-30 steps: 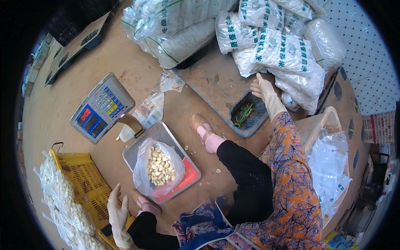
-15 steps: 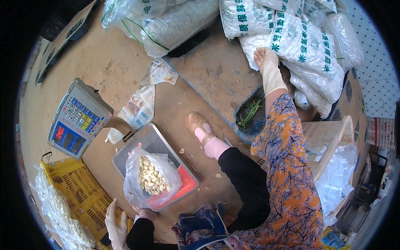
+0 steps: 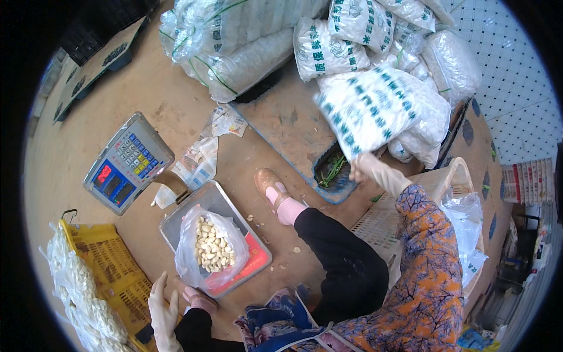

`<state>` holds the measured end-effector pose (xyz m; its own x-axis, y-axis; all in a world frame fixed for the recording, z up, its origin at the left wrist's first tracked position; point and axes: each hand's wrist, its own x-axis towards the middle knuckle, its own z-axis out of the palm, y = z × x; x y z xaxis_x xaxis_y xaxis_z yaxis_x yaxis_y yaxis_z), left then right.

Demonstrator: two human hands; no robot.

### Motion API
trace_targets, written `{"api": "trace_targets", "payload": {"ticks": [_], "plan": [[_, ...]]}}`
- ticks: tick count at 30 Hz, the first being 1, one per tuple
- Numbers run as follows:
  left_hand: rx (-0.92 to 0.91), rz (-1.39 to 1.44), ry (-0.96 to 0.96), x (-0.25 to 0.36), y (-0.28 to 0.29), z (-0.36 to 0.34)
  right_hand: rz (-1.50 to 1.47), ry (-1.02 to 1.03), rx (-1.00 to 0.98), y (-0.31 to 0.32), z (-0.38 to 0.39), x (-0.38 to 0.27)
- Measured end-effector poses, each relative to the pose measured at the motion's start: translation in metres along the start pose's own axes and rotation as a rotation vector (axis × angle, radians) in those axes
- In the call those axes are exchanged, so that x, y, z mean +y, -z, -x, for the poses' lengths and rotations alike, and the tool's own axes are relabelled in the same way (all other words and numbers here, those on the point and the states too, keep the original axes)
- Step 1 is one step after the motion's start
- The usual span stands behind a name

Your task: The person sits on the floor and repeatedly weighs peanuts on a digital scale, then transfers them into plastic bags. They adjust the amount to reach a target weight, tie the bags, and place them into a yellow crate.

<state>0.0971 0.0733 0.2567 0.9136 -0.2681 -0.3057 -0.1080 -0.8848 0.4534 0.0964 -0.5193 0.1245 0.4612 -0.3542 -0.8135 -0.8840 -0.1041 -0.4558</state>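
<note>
My gloved right hand point(image 3: 375, 170) grips the near corner of a white plastic bag point(image 3: 370, 108) with green printing, which is tilted off the pile and smeared by motion. At the lower left, my gloved left hand point(image 3: 163, 311) holds nothing, its fingers apart, near a yellow crate. An opened clear plastic bag point(image 3: 186, 258) of peeled garlic cloves point(image 3: 214, 247) rests on the metal pan of a scale point(image 3: 256, 249). The scale's tilted display head point(image 3: 129, 164), with buttons and lit red digits, stands beyond it on the left.
More filled bags point(image 3: 358, 23) are heaped behind on a blue-edged pallet point(image 3: 281, 94). Left stands the yellow crate point(image 3: 111, 258) beside bagged garlic point(image 3: 88, 305). On the right, a beige basket point(image 3: 381, 229) holds thin plastic bags point(image 3: 460, 223). My shoe point(image 3: 270, 185) is beside the scale.
My right hand has closed on the bag's corner and drawn it toward me and slightly left. The left hand stays nearly in place. The view has shifted a little.
</note>
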Motion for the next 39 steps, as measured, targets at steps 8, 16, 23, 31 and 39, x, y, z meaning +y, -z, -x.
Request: {"api": "trace_targets", "payload": {"ticks": [8,16,23,31,39], "plan": [[-0.018,0.048,0.072,0.002,0.005,0.001,0.887,0.319,0.026,0.009,0.047,-0.016],[-0.070,0.013,0.085,-0.003,-0.003,-0.009,0.420,0.088,0.801,0.102,-0.044,0.040],[-0.085,-0.061,0.098,0.009,-0.007,-0.011,0.039,0.164,0.805,0.091,-0.108,0.083],[-0.080,-0.055,0.025,0.013,-0.009,-0.009,-0.534,0.281,0.514,0.117,-0.119,0.103],[0.021,0.038,-0.090,0.031,-0.001,0.004,-0.270,0.534,0.690,0.101,-0.026,0.021]]}}
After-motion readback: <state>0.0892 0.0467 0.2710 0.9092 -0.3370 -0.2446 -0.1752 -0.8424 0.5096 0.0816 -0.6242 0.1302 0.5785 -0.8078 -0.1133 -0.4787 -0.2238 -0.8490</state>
